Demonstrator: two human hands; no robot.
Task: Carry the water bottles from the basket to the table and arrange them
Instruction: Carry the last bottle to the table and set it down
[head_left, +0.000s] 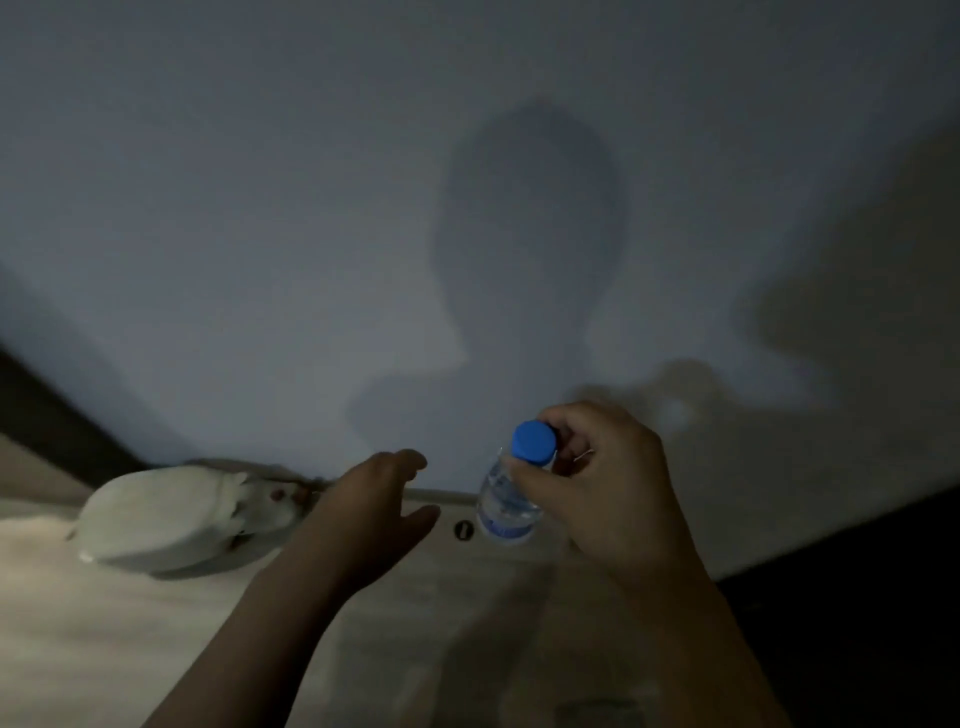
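Over the desk (156, 649), the left grip (374, 509) is spread and holds nothing. The right grip (608, 483) pinches the water bottle (506, 504) under its blue cap (533, 441), by the desk's far edge near the wall (260, 208). Next, I think: set it down standing.

One head-worn camera looks forward and slightly down, close over the table (130, 649) at six to nine o'clock, facing the nearby wall (260, 208) toward twelve.
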